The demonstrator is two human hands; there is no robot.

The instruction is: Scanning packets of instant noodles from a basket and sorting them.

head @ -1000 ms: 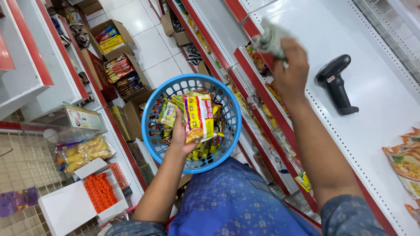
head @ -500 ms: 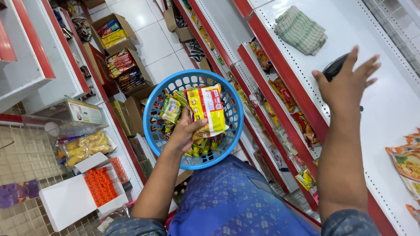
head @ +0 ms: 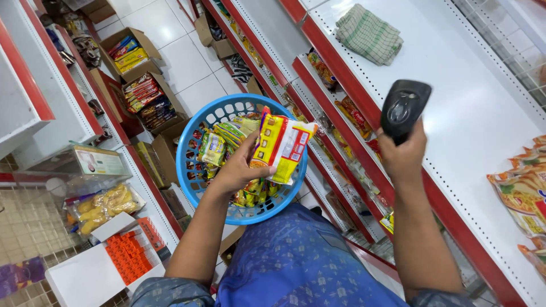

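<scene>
The left hand point(head: 238, 170), just left of the middle of the frame, is clamped on a yellow and red noodle packet point(head: 282, 145), thumb across its lower edge and fingers behind it, holding it upright over a round blue plastic basket point(head: 190, 165). The basket sits in the centre of the frame, resting against the person's blue patterned lap point(head: 301, 264), and is filled with more small packets in green, yellow and red point(head: 219, 143).

The right hand point(head: 402, 159), right of centre, is closed around the grip of a black handheld scanner point(head: 404, 108), whose rounded head points up toward the top of the frame, above the red edge of a white shelf point(head: 472, 108). The scanner and the held packet are apart, with the lower shelf rows visible between them.

On the white shelf, at the upper right of the frame, lies a folded green checked cloth point(head: 368, 34). At the right edge of the frame lie orange snack bags point(head: 523, 193) on the same shelf. Below the shelf, red-edged rows hold more packets point(head: 352, 113).

In the upper left of the frame, open cardboard boxes point(head: 142, 85) of goods stand on the white tiled floor point(head: 170, 34). At the lower left sit a clear bag of yellow snacks point(head: 105, 204) and a white box of orange packs point(head: 128, 256).
</scene>
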